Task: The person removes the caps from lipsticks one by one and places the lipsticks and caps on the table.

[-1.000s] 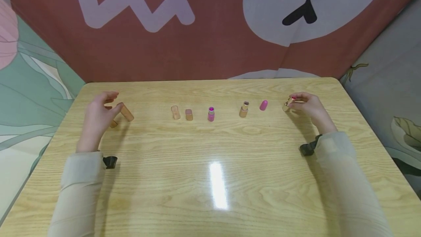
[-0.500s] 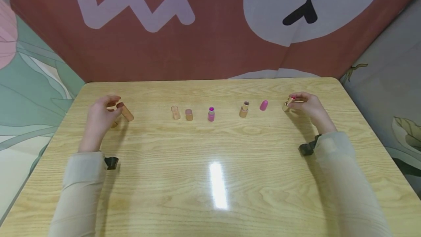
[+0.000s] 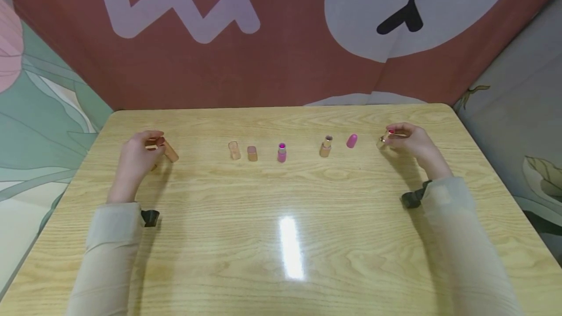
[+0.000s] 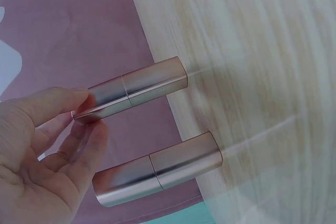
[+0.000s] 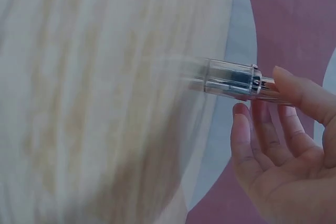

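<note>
Fingers of the left hand [image 3: 137, 156] bend in around the upper end of a rose-gold lipstick tube [image 4: 152, 80], narrowed to what looks like a light pinch. That tube stands near the left end of the wood-grain table [image 3: 210, 238], its foot on the surface. Just to its left stands a matching tube [image 4: 157, 169]; whether the hand brushes it, I cannot tell.

Next along, well apart from the hand, come a small translucent pinkish cap [image 3: 234, 150], a squat brownish cap-like piece [image 3: 252, 153], an uncapped magenta lipstick [image 3: 282, 152], a gold lipstick tube [image 3: 325, 146] and a rounded magenta lipstick cap [image 3: 352, 141].

At the right end, the right hand [image 3: 416, 146] holds the upper end of a clear-based lipstick [image 5: 228, 80] between thumb and fingers, the lower fingers spread loosely beneath.

The step in hand seems to be securing one lipstick in each hand. The next move, I judge, calls for a firmer pinch: on the left, a straight pull that spares the twin tube; on the right, care with the narrow upper part.
</note>
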The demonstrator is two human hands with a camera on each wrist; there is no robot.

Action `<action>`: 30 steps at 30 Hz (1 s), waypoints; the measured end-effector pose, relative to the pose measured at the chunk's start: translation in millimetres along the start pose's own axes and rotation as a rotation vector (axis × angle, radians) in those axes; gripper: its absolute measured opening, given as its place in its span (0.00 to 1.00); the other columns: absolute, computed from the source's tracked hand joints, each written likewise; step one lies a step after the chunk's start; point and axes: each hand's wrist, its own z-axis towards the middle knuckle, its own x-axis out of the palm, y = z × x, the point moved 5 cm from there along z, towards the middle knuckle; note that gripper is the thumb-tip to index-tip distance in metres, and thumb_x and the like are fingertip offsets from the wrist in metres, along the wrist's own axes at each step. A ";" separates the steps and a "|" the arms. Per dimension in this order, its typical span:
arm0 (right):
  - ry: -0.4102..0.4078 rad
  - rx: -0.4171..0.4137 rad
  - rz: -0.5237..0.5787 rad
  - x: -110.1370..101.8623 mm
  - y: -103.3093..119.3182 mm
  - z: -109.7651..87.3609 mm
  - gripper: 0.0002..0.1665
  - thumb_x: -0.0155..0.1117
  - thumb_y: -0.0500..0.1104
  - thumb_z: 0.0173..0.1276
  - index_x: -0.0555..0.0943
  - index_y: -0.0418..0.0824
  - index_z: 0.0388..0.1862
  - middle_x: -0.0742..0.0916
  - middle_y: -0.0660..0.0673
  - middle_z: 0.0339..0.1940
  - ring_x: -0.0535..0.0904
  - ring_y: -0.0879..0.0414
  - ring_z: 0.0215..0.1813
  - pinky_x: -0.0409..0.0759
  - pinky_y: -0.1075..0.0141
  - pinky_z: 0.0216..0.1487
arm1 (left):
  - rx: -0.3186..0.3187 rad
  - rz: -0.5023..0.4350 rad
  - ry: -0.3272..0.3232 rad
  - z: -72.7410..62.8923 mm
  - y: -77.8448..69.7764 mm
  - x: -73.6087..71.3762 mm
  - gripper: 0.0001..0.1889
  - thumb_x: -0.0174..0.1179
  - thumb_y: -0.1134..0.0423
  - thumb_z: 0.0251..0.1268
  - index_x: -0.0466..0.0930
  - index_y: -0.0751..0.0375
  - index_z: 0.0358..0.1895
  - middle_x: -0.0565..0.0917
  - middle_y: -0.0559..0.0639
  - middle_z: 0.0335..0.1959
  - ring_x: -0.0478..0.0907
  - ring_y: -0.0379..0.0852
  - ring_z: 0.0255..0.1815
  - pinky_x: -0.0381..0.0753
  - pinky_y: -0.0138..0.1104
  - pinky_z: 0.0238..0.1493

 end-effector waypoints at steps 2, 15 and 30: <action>-0.004 0.000 -0.002 -1.2 2.0 -1.2 0.21 0.65 0.43 0.66 0.72 0.43 0.56 0.77 0.71 0.36 0.73 0.80 0.40 0.76 0.83 0.41 | 0.000 0.007 0.008 -0.2 -0.6 0.4 0.19 0.54 0.70 0.66 0.73 0.74 0.59 0.78 0.70 0.51 0.76 0.67 0.53 0.72 0.26 0.39; -0.158 0.001 0.037 -10.3 25.1 -9.5 0.16 0.63 0.49 0.67 0.71 0.60 0.51 0.74 0.71 0.43 0.71 0.66 0.56 0.69 0.80 0.51 | 0.014 -0.045 -0.028 1.1 0.5 5.5 0.17 0.56 0.68 0.67 0.74 0.77 0.55 0.77 0.67 0.44 0.75 0.65 0.53 0.79 0.43 0.49; -0.205 -0.125 0.014 12.7 80.1 -25.6 0.30 0.60 0.41 0.69 0.66 0.38 0.68 0.72 0.42 0.66 0.64 0.47 0.71 0.67 0.54 0.71 | -0.063 -0.226 -0.111 -0.4 -11.5 17.7 0.20 0.58 0.61 0.67 0.73 0.71 0.57 0.78 0.59 0.51 0.78 0.53 0.54 0.68 0.09 0.38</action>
